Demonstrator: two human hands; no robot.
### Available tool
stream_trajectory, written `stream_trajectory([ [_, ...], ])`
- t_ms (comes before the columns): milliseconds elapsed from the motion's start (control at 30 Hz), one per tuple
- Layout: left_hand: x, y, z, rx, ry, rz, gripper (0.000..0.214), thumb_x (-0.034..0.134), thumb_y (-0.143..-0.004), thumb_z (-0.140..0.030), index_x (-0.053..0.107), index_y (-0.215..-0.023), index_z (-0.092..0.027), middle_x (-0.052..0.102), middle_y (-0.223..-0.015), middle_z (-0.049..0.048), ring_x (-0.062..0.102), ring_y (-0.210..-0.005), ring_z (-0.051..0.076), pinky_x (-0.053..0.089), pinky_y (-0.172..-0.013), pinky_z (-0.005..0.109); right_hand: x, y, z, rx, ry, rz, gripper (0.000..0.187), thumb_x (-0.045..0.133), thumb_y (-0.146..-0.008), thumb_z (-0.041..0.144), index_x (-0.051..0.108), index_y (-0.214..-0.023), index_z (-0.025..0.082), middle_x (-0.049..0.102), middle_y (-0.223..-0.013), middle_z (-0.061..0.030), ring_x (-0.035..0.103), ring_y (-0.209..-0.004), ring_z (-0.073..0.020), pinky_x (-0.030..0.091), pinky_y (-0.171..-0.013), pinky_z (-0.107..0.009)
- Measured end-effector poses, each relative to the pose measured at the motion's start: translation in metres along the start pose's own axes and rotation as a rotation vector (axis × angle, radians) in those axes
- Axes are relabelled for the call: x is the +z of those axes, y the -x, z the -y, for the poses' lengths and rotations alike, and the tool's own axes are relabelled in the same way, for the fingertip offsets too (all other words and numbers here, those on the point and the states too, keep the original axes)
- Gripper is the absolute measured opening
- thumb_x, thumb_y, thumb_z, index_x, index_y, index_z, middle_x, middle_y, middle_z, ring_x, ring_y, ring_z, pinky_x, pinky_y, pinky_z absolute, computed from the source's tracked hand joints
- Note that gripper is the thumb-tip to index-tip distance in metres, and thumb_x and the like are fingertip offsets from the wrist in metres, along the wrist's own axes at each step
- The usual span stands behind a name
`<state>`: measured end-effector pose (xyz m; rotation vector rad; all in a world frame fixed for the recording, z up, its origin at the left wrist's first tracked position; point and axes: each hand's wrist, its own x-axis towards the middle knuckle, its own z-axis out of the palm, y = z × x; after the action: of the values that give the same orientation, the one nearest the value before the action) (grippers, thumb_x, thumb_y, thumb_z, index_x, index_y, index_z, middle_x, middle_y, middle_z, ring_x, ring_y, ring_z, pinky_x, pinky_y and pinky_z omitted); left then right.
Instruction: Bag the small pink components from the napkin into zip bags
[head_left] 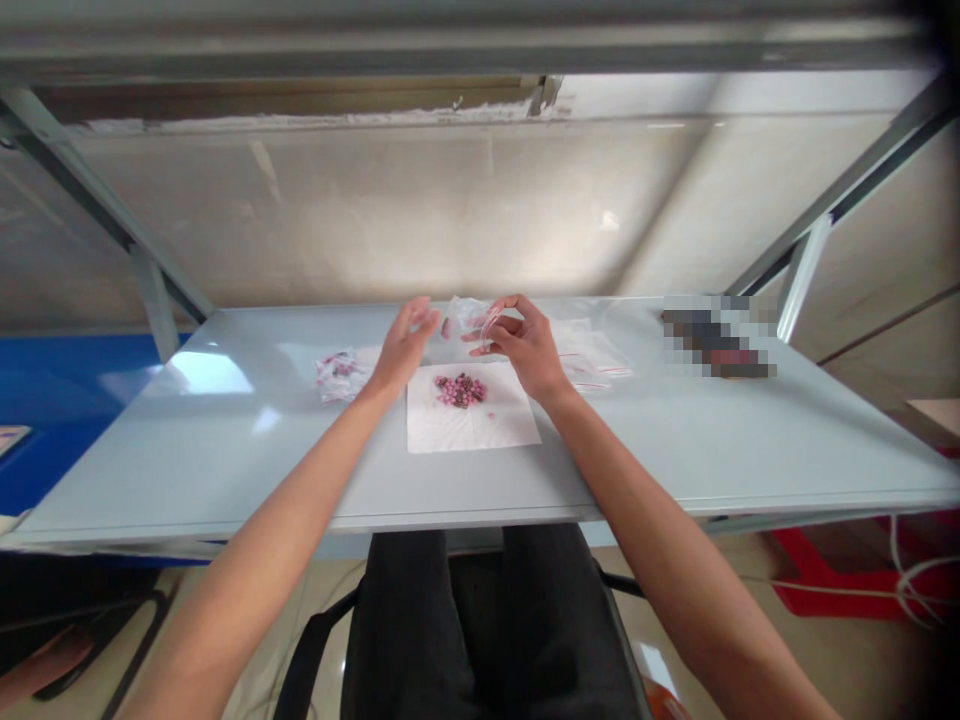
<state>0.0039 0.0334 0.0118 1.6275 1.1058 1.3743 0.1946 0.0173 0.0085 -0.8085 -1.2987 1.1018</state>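
My feed shows the right hand [523, 345] pinching a blurred clear bag [466, 311], but I can't tell whether the half-curled left hand [406, 347] grips anything.

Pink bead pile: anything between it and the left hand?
Nothing visible. The bead pile lies uncovered on the white sheet, the left hand up and left of it; the clear bag at the right hand sits beyond it.
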Motion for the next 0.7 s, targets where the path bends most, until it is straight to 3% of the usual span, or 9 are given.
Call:
stream_trajectory([
  [100, -0.010, -0.004, 0.000, -0.214, 0.204, 0.206, 0.041, 0.071, -0.086, -0.045, 0.067, -0.115, -0.016, 0.074, -0.103, 0.0113, 0.071, -0.096, 0.023, 0.058, -0.085, 0.038, 0.002, 0.002, 0.002, 0.024, -0.069, 0.029, 0.032, 0.070, -0.075, 0.034, 0.050, -0.097, 0.026, 0.065, -0.075, 0.0033, 0.070, -0.078, -0.0170, 0.061, -0.069, -0.032],
  [167, -0.018, -0.005, -0.003, -0.250, 0.223, 0.257, 0.042, 0.080, -0.078, -0.038, 0.069, -0.110, -0.014, 0.075, -0.093, 0.0096, 0.072, -0.084, 0.021, 0.059, -0.077, 0.036, 0.001, 0.004, 0.002, 0.058, -0.061, 0.020, 0.033, 0.073, -0.073, 0.035, 0.052, -0.097, 0.025, 0.068, -0.077, 0.0018, 0.071, -0.077, -0.0176, 0.061, -0.069, -0.033],
  [333, -0.037, -0.006, -0.010, -0.151, 0.059, 0.155, 0.038, 0.084, -0.073, -0.033, 0.073, -0.103, -0.014, 0.076, -0.082, 0.0070, 0.070, -0.073, 0.018, 0.056, -0.068, 0.030, -0.009, 0.006, 0.004, 0.222, 0.038, 0.075, 0.029, 0.067, -0.077, 0.041, 0.061, -0.096, 0.020, 0.075, -0.089, -0.0063, 0.073, -0.072, -0.0192, 0.058, -0.059, -0.029],
  [433, -0.045, -0.008, -0.013, -0.089, -0.037, 0.177, 0.039, 0.083, -0.074, -0.033, 0.072, -0.106, -0.014, 0.076, -0.082, 0.0077, 0.070, -0.073, 0.018, 0.054, -0.062, 0.029, -0.013, 0.007, 0.002, 0.250, 0.116, 0.132, 0.034, 0.060, -0.085, 0.050, 0.065, -0.096, 0.018, 0.076, -0.093, -0.0094, 0.070, -0.066, -0.0165, 0.047, -0.045, -0.021],
  [500, -0.047, -0.010, -0.014, -0.054, -0.072, 0.216, 0.041, 0.082, -0.075, -0.034, 0.072, -0.109, -0.014, 0.076, -0.084, 0.0085, 0.071, -0.075, 0.019, 0.053, -0.060, 0.028, -0.012, 0.007, -0.003, 0.237, 0.162, 0.136, 0.038, 0.066, -0.082, 0.054, 0.066, -0.095, 0.018, 0.075, -0.089, -0.0087, 0.065, -0.057, -0.0132, 0.041, -0.040, -0.020],
  [700, -0.048, -0.009, -0.022, -0.001, -0.169, 0.264, 0.042, 0.080, -0.078, -0.039, 0.072, -0.111, -0.015, 0.076, -0.089, 0.0093, 0.072, -0.075, 0.019, 0.051, -0.058, 0.027, -0.012, 0.006, -0.020, 0.192, 0.190, 0.223, 0.038, 0.079, -0.074, 0.051, 0.067, -0.086, 0.017, 0.067, -0.064, -0.0010, 0.055, -0.047, -0.0099, 0.038, -0.039, -0.021],
])
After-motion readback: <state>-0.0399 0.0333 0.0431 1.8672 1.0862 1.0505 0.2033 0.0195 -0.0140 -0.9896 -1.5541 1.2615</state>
